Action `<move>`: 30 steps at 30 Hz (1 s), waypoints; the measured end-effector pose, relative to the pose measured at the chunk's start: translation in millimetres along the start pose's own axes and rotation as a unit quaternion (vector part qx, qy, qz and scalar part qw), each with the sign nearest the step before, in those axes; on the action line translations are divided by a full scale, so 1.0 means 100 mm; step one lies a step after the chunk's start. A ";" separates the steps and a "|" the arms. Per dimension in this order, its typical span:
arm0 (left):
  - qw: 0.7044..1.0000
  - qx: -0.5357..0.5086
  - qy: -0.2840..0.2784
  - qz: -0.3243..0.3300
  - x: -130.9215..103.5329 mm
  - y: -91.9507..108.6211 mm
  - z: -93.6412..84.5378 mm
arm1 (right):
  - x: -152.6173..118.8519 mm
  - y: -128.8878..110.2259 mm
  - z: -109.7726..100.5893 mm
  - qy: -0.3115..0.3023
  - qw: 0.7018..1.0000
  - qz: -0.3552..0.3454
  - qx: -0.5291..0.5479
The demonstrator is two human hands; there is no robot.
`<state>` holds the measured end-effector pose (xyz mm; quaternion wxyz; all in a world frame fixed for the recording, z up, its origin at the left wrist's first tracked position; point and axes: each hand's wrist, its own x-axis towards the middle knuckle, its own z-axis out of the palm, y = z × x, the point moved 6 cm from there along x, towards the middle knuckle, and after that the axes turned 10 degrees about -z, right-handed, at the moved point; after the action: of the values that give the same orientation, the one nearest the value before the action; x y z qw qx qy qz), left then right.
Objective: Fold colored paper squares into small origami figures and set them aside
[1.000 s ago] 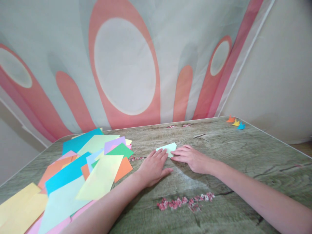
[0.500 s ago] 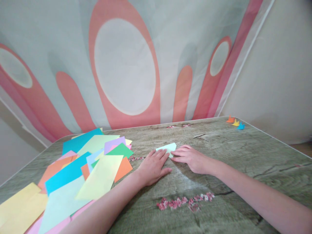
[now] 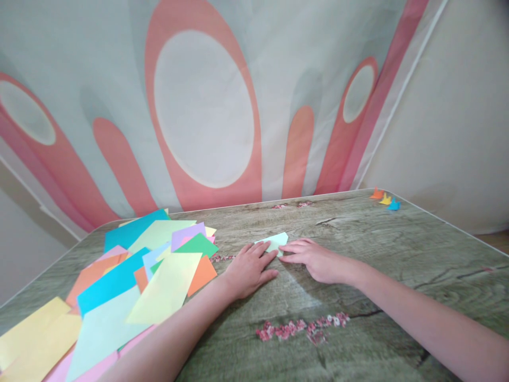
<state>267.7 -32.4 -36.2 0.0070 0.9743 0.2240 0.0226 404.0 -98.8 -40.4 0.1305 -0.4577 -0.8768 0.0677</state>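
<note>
A small folded piece of pale mint-green paper (image 3: 278,242) lies on the table in front of me. My left hand (image 3: 249,269) rests flat over its lower left part, fingers stretched and a little spread, thumb pointing right on the tabletop. From the other side, my right hand (image 3: 314,259) touches the paper's right edge with its extended fingertips. Both hands are open and press down rather than grip. The part of the paper under my left fingers is hidden.
Loose coloured sheets (image 3: 165,289) are heaped at the left, close to my left forearm. Three small folded paper figures, orange (image 3: 376,193), yellow (image 3: 385,199) and blue (image 3: 393,205), stand at the far right corner. A patterned cloth (image 3: 274,159) hangs behind the wood-look table (image 3: 397,249).
My left hand has shifted very slightly over the paper, its thumb a little further left. The right hand and the paper are nearly where they were.
</note>
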 end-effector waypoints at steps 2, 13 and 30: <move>1.000 -0.004 -0.008 -0.004 0.00 -0.02 0.00 | 0.00 0.01 -0.01 0.010 1.000 -0.003 0.013; 0.999 -0.015 -0.033 0.002 -0.02 -0.06 0.02 | 0.05 0.03 0.03 0.060 0.998 0.016 0.008; 0.999 -0.017 -0.049 0.008 -0.03 -0.06 0.03 | 0.04 -0.01 0.00 0.054 0.998 -0.011 -0.022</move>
<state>262.7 -27.7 -39.1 0.0344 0.9757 0.2155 -0.0211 400.8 -96.5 -39.6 0.1684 -0.4538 -0.8747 0.0220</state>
